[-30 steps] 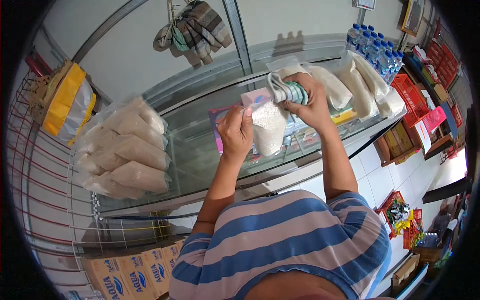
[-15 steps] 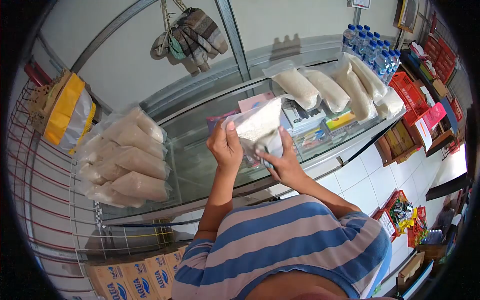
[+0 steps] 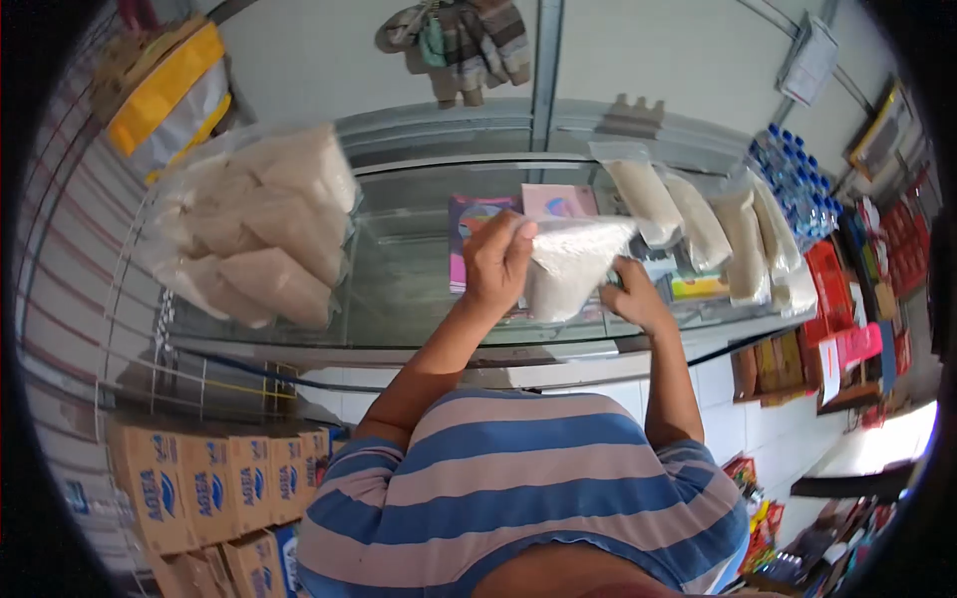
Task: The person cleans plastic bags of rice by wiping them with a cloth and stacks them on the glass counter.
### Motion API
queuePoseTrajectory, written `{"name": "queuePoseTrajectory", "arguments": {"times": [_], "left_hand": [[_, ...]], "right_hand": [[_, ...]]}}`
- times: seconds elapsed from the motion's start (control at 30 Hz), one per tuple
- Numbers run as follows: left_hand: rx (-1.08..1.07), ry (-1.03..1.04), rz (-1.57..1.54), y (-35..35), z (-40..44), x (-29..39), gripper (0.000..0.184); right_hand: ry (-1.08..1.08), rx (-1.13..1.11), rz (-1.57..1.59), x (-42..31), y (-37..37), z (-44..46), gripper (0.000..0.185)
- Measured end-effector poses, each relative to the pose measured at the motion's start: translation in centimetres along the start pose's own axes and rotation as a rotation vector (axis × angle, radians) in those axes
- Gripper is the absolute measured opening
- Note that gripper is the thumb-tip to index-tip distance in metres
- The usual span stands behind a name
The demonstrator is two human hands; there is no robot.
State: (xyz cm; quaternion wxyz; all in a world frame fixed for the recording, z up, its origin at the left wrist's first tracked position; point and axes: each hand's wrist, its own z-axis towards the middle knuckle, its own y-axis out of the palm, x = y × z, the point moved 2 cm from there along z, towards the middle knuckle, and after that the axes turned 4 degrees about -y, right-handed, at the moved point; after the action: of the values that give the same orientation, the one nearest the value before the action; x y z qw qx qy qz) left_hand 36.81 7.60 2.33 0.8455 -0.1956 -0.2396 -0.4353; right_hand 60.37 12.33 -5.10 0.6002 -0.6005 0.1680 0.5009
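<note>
Above the glass counter, a clear plastic bag of white grainy or powdery stuff [image 3: 573, 264] hangs tilted from my left hand [image 3: 498, 261]. Those fingers are closed on its upper left corner, thumb on the near face. My right hand [image 3: 638, 297] is at the bag's right side, fingers curled; something small and dark shows by the fingertips, too unclear to name. Whether this hand touches the bag I cannot tell. Similar filled bags [image 3: 695, 221] lie on the counter to the right, and a pile of filled bags [image 3: 269, 224] lies to the left.
The glass display counter [image 3: 399, 254] holds booklets [image 3: 477, 224] and a pink box [image 3: 558, 200] under its top. Water bottles [image 3: 797, 179] stand at the far right. AQUA cartons [image 3: 209, 488] are stacked below left, beside a wire rack [image 3: 75, 329]. Red crates [image 3: 827, 289] stand rightward.
My right hand has moved from the bag's lower front to its right side. The bag has turned and hangs more plainly from my left hand. The head view has swung.
</note>
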Motion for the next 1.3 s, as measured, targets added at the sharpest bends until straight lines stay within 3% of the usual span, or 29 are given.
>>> {"name": "queuePoseTrajectory", "arguments": {"times": [0.07,0.13,0.17,0.23,0.3,0.33,0.4,0.57,0.67,0.73,0.8,1.1,1.3], "left_hand": [[-0.097,-0.039,-0.147,-0.2,0.1,0.8,0.01],[-0.14,-0.014,-0.155,-0.1,-0.2,0.3,0.009],[-0.111,-0.018,-0.149,-0.3,-0.2,0.2,0.009],[-0.264,-0.077,-0.163,-0.5,-0.8,0.1,0.016],[-0.296,-0.021,-0.139,-0.6,-2.2,-0.5,0.041],[-0.281,-0.016,-0.138,-1.1,-3.2,-0.7,0.041],[-0.493,-0.091,0.045,-1.8,-5.0,-1.5,0.058],[-0.32,-0.16,0.017,-3.7,-5.9,-4.4,0.07],[-0.257,-0.117,0.16,-4.1,-3.9,-8.3,0.075],[-0.176,-0.224,0.266,-5.1,-2.1,-10.6,0.079],[-0.125,-0.231,0.299,-5.9,-0.5,-13.3,0.08],[0.151,-0.255,0.461,-9.3,1.8,-21.9,0.086],[0.205,-0.454,0.33,-9.5,-0.1,-23.0,0.084]], "right_hand": [[0.037,-0.349,-0.792,-2.8,-1.6,-0.3,0.056],[-0.168,0.052,-1.173,-3.4,-1.8,-1.5,0.066],[-0.195,0.041,-1.185,-4.0,-1.7,-1.9,0.066],[-0.234,0.012,-0.552,-5.7,-1.5,-2.5,0.073],[-0.097,-0.113,0.1,-4.7,0.5,-2.5,0.075],[-0.108,-0.12,0.091,-4.4,1.4,-2.4,0.075],[0.069,0.009,0.437,-3.7,3.1,-1.5,0.07],[-0.062,0.089,0.342,-4.4,7.4,2.9,0.067],[-0.147,0.111,0.386,-4.4,11.3,7.6,0.068],[-0.279,0.147,0.274,-4.0,14.1,11.3,0.067],[-0.239,0.174,0.131,-3.8,16.9,15.0,0.067],[-0.265,0.247,0.142,-7.6,24.5,22.5,0.06],[-0.264,0.182,0.139,-7.5,25.5,22.2,0.062]]}}
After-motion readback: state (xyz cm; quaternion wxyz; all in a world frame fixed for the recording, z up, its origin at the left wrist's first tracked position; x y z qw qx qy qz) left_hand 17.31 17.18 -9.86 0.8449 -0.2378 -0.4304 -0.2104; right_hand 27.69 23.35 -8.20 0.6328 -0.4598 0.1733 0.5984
